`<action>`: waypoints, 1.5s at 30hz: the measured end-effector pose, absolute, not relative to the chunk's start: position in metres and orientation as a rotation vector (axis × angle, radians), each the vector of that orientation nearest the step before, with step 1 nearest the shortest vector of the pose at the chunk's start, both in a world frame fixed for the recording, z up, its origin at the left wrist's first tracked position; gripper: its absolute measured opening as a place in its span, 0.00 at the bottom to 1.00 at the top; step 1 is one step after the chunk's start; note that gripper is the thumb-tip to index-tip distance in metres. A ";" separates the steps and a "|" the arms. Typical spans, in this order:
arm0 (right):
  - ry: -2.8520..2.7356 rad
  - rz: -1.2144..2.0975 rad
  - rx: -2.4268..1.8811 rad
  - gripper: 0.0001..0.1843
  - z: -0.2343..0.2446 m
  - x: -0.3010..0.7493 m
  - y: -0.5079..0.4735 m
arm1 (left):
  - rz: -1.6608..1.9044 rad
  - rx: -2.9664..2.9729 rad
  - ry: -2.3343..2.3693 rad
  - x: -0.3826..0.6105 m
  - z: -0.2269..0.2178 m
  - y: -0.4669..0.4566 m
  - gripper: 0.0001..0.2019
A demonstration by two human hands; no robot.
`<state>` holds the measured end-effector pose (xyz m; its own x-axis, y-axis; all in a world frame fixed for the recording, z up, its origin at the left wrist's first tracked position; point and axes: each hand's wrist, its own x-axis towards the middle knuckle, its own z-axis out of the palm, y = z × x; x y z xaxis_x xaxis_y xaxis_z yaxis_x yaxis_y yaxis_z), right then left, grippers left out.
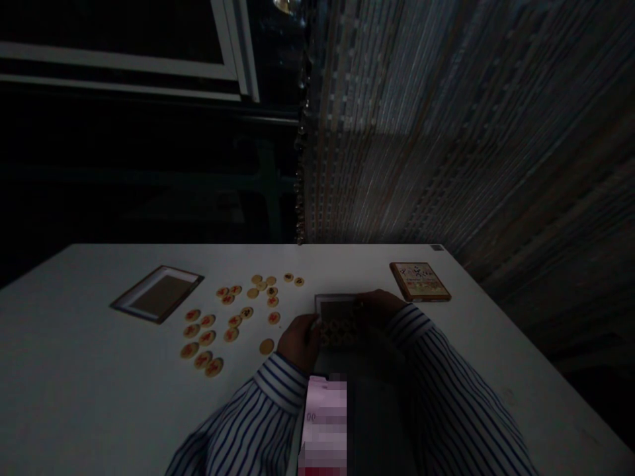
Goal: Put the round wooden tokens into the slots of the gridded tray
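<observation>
In the dim head view, a shallow open box (333,307) lies on the table in front of me, with rows of Chinese chess pieces (338,332) along its near part. My left hand (300,344) is closed at the box's left side, thumb on the edge. At the right end of the box is my right hand (380,307), its fingers bent together over the inside; shadow hides what they grip. Left of the box lie many loose round Chinese chess pieces (207,338), several with red characters. A blank-faced piece (266,346) is closest to my left hand.
An open, pale-lined tray (133,305) lies on the white table (99,390) at the left. A flat box with Chinese characters (421,281) is at the back right. A lit phone (325,423) shows below my hands. A string curtain (387,132) hangs behind the table.
</observation>
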<state>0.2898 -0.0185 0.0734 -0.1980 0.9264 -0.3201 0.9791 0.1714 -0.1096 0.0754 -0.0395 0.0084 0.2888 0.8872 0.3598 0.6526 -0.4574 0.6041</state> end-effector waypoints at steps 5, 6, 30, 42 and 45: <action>2.304 -0.442 1.865 0.15 0.070 0.291 -0.017 | 0.979 2.233 1.389 0.076 0.008 -0.039 0.12; 2.301 -0.439 1.861 0.15 0.070 0.291 -0.017 | 0.984 2.239 1.386 0.076 0.008 -0.039 0.12; 2.619 0.010 2.119 0.16 0.106 0.262 -0.039 | 1.190 2.155 1.427 0.048 0.042 -0.036 0.12; 2.748 0.161 1.865 0.14 0.107 0.190 -0.034 | 1.263 2.080 1.703 -0.031 0.029 -0.003 0.16; 2.805 0.139 1.795 0.14 0.106 0.175 -0.033 | 1.221 2.204 1.751 -0.039 0.019 0.000 0.16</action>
<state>0.1747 -0.0332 0.1065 -0.4067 0.8903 0.2048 0.9062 0.4215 -0.0329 -0.0393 -0.0004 0.0195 0.0333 0.8482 0.5287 0.7894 -0.3468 0.5065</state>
